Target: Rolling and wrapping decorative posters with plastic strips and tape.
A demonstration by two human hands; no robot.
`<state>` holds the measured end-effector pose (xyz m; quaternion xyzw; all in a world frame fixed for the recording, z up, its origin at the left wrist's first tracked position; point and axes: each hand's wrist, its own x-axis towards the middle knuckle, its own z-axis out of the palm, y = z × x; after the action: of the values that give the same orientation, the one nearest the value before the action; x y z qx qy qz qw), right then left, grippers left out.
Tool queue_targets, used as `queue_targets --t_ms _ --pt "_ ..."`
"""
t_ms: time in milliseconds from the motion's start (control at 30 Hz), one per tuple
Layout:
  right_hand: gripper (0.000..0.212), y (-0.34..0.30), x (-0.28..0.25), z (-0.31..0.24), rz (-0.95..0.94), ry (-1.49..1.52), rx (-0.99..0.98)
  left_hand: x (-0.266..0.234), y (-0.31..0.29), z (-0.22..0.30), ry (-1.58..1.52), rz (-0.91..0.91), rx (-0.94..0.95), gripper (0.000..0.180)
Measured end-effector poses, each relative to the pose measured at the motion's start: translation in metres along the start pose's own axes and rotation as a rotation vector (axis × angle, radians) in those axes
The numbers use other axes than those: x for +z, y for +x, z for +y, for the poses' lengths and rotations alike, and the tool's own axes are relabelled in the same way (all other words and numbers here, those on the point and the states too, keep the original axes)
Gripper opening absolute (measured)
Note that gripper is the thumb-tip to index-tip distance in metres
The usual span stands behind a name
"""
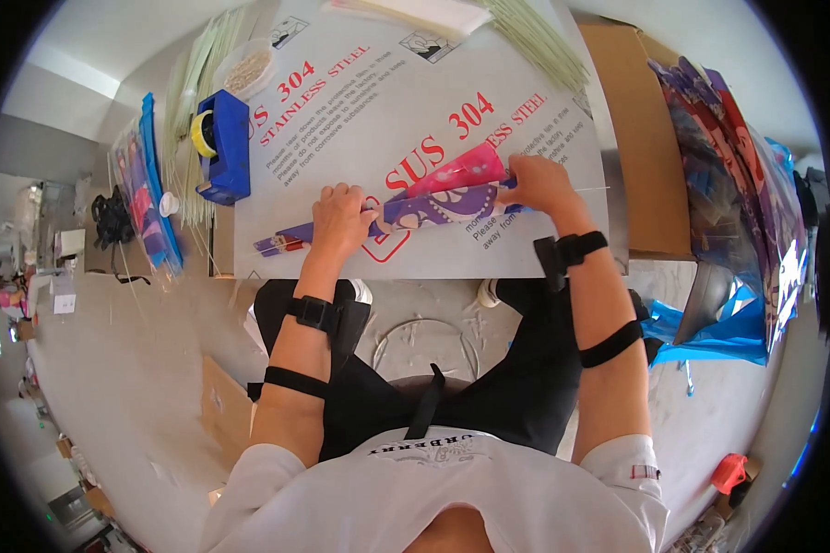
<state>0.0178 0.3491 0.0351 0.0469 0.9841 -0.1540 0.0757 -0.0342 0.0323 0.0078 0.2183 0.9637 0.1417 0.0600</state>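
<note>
A purple printed sheet (438,210), loosely rolled into a long narrow shape, lies slantwise across the near part of the table. A bright pink part (461,172) of it flares out on the far side. My left hand (341,221) is closed on the roll left of its middle, fingers curled over it. At the right end, my right hand (539,187) pinches the sheet between thumb and fingers. A thin pale rod (595,189) pokes out to the right past this hand; how far it runs inside the roll is hidden.
A blue tape dispenser (226,147) stands at the table's left edge, near a tub of small pale pieces (249,69). Bundles of thin pale sticks (539,41) lie at the far side. Right of the table, printed plastic packs (733,157) are piled by a cardboard box (650,138).
</note>
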Motion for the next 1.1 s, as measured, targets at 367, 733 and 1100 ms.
queue_targets --t_ms 367,733,1100 --pt "0.026 -0.014 -0.006 0.067 -0.185 -0.069 0.21 0.005 -0.005 -0.007 -0.069 0.071 -0.029 0.021" --pt "0.039 0.016 0.013 -0.046 -0.088 -0.068 -0.298 0.004 0.001 -0.004 -0.082 0.018 -0.021 0.021" --pt "0.046 -0.059 0.08 -0.098 0.418 -0.655 -0.214 0.001 0.002 -0.002 -0.033 0.015 -0.06 0.02"
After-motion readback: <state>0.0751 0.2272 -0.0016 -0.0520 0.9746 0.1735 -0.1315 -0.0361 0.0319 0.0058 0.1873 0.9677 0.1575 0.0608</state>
